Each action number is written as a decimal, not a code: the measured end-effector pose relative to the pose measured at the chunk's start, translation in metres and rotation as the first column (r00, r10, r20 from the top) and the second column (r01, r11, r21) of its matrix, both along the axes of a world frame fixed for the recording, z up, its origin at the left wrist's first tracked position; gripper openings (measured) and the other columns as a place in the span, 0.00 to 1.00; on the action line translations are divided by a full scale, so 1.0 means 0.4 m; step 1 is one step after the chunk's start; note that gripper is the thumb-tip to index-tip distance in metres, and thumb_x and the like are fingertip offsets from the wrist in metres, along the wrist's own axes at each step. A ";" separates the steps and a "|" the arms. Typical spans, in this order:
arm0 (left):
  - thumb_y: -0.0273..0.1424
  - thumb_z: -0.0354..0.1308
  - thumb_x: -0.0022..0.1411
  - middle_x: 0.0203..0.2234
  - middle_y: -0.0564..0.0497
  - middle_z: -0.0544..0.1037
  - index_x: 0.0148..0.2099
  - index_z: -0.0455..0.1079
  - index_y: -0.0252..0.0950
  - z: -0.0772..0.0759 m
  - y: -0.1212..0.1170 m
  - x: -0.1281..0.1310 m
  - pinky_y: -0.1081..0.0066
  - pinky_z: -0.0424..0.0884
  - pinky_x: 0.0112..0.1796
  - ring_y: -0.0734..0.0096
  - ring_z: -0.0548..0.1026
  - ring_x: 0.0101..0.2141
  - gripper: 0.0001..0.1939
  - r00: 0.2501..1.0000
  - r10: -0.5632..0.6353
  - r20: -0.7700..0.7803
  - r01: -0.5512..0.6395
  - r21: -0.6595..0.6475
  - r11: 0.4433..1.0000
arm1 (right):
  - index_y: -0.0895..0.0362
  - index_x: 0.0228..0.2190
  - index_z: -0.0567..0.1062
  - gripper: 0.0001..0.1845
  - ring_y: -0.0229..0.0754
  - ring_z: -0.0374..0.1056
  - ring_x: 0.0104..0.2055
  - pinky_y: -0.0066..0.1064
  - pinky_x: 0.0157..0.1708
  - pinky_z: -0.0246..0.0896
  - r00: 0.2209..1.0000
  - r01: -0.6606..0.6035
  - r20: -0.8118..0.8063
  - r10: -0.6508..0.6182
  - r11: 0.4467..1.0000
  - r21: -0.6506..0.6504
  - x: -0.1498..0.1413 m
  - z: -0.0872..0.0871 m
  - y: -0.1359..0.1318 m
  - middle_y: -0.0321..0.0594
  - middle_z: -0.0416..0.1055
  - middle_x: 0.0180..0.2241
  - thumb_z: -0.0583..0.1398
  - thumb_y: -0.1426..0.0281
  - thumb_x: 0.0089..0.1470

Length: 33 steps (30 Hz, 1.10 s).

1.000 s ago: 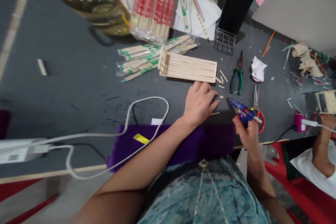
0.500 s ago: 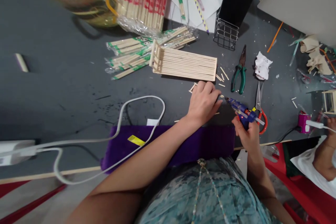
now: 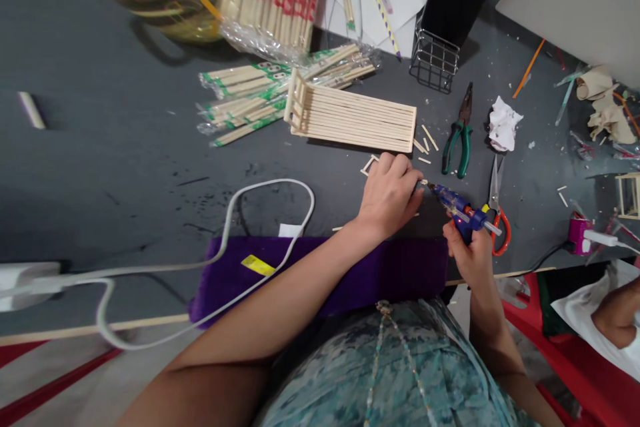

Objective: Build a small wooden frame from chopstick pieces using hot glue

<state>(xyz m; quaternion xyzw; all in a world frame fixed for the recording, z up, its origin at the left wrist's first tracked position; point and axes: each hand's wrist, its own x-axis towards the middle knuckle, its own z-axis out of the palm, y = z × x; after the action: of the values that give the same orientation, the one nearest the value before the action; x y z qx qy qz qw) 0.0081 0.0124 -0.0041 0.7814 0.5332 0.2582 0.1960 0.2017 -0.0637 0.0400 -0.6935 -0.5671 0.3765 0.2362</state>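
Note:
My right hand (image 3: 473, 255) is wrapped round the handle of a blue hot glue gun (image 3: 457, 205) with a clear glue stick out of its back. Its nozzle is at the tip of a small wooden stick piece (image 3: 424, 181), which pokes out from the closed fingers of my left hand (image 3: 390, 195). Most of that piece is hidden by the fingers. Beside my left knuckles shows a small stick frame (image 3: 369, 165); whether it joins the held piece I cannot tell. Just beyond lies a slatted stick model (image 3: 357, 118) with a short raised end.
Wrapped chopsticks (image 3: 260, 97) and a red-printed pack (image 3: 275, 0) lie at the back. Green-handled pliers (image 3: 459, 140), orange-handled scissors (image 3: 496, 203) and crumpled paper (image 3: 504, 123) are on the right. A white cable (image 3: 230, 220) crosses a purple cloth (image 3: 320, 280). Another person's arm (image 3: 617, 310) is at far right.
The glue gun's nozzle has come slightly closer to the stick end at my left fingertips. My left hand keeps its hold; the whole view has shifted a little.

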 end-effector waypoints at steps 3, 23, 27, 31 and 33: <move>0.32 0.57 0.65 0.40 0.41 0.73 0.43 0.75 0.34 0.002 0.000 0.000 0.55 0.66 0.38 0.51 0.65 0.41 0.09 1.000 -0.006 -0.010 0.006 -0.002 1.000 | 0.55 0.35 0.76 0.15 0.42 0.69 0.29 0.32 0.29 0.63 1.000 0.004 0.006 -0.004 1.000 0.009 -0.002 0.002 0.003 0.35 0.71 0.23 0.61 0.55 0.58; 0.32 0.58 0.65 0.40 0.42 0.72 0.44 0.74 0.36 0.012 -0.003 -0.003 0.56 0.64 0.37 0.51 0.65 0.42 0.08 1.000 -0.002 0.013 0.002 -0.039 0.999 | 0.55 0.39 0.76 0.16 0.41 0.67 0.27 0.32 0.27 0.62 1.000 -0.004 0.027 0.004 1.000 -0.008 0.004 0.000 0.001 0.35 0.70 0.23 0.61 0.56 0.59; 0.32 0.58 0.65 0.40 0.42 0.72 0.44 0.74 0.36 0.012 -0.004 -0.004 0.56 0.64 0.38 0.51 0.65 0.42 0.08 1.000 -0.003 0.001 0.003 -0.033 0.999 | 0.55 0.40 0.76 0.17 0.41 0.65 0.27 0.32 0.27 0.62 0.999 -0.006 0.035 0.007 1.000 -0.012 0.002 0.002 0.002 0.34 0.69 0.23 0.61 0.56 0.59; 0.32 0.58 0.64 0.40 0.42 0.72 0.44 0.74 0.36 0.015 -0.003 -0.005 0.56 0.64 0.37 0.51 0.65 0.42 0.08 1.000 -0.003 0.009 0.004 -0.036 0.999 | 0.56 0.41 0.76 0.18 0.41 0.66 0.27 0.33 0.28 0.62 0.999 -0.013 0.049 0.013 1.000 -0.004 -0.005 0.006 0.008 0.35 0.69 0.22 0.61 0.55 0.58; 0.32 0.58 0.64 0.39 0.41 0.71 0.43 0.74 0.36 0.015 -0.003 -0.005 0.56 0.64 0.37 0.51 0.65 0.41 0.08 1.000 -0.004 0.010 0.005 -0.036 0.999 | 0.56 0.41 0.77 0.18 0.42 0.66 0.28 0.33 0.28 0.63 0.998 -0.010 0.057 0.009 1.000 0.004 -0.009 0.008 0.009 0.35 0.69 0.22 0.61 0.55 0.58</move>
<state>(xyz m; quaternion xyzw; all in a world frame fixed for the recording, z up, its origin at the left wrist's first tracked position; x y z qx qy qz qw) 0.0062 0.0111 0.0020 0.7778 0.5350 0.2518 0.2131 0.1983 -0.0599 0.0431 -0.7007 -0.5775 0.3567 0.2196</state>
